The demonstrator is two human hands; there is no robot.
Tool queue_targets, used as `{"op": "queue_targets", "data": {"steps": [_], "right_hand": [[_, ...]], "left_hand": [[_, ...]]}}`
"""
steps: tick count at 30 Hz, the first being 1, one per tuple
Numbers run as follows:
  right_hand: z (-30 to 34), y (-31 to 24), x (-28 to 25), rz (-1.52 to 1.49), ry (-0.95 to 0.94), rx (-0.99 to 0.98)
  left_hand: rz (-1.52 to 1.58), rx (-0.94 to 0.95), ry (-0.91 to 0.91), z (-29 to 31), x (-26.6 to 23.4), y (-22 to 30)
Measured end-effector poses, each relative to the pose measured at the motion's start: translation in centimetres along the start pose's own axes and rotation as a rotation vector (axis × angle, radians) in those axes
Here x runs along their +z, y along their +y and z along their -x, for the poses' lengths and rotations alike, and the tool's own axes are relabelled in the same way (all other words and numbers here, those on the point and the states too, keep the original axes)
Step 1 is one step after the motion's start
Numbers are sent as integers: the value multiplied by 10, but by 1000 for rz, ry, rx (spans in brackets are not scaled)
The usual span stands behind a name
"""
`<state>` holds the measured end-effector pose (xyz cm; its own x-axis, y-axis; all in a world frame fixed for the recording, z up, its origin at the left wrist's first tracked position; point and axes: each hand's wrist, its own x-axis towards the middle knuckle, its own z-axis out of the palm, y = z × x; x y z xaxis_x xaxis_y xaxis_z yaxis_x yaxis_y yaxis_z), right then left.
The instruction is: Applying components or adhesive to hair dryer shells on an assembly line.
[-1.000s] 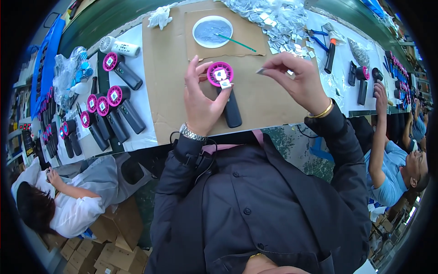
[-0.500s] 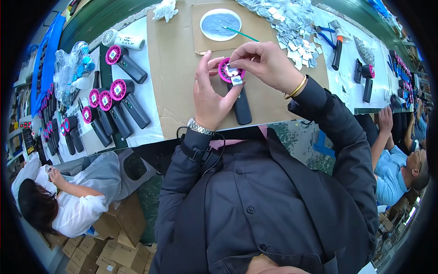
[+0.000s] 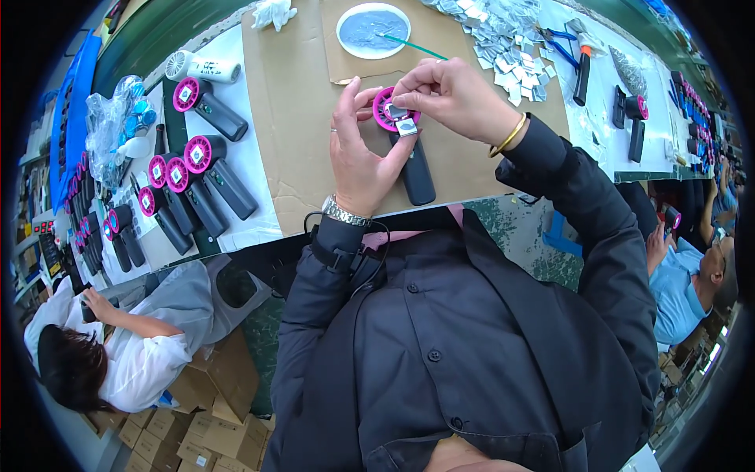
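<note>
My left hand (image 3: pixel 363 161) is wrapped around the head of a handheld fan (image 3: pixel 419 179), which has a black handle and a pink ring. Beside my left thumb, at the lower edge of the ring, sits a small square tile (image 3: pixel 406 127) with a grey smear on its white face. The fingertips of my right hand (image 3: pixel 464 102) are pinched together over the ring's centre, on a second small square plate (image 3: pixel 398 112). They partly cover that plate. The fan's handle points down toward the table's near edge, over a cardboard sheet (image 3: pixel 307 141).
Beyond my hands are a white dish (image 3: pixel 340 35) of grey paste with a green stick (image 3: pixel 417 49) and a heap of square tiles (image 3: pixel 515 67). Several pink-ringed fans (image 3: pixel 230 189) lie left. Pliers (image 3: pixel 560 49) and an orange-and-black tool (image 3: pixel 583 75) lie right. Co-workers sit on both sides.
My right fingertips have pressed lower over the plate at the fan's centre. The co-worker at right has drawn a hand back from the table and holds a pink-ended device.
</note>
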<state>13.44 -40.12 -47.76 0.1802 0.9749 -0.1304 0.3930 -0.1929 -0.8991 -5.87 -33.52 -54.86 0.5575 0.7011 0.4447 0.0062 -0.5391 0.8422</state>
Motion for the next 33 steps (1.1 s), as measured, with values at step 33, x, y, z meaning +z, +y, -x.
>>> {"op": "queue_targets", "data": {"steps": [33], "right_hand": [[-25,-29,-12,263,-144,76]], "left_hand": [[-20,21,-9,2,-1,2]]}}
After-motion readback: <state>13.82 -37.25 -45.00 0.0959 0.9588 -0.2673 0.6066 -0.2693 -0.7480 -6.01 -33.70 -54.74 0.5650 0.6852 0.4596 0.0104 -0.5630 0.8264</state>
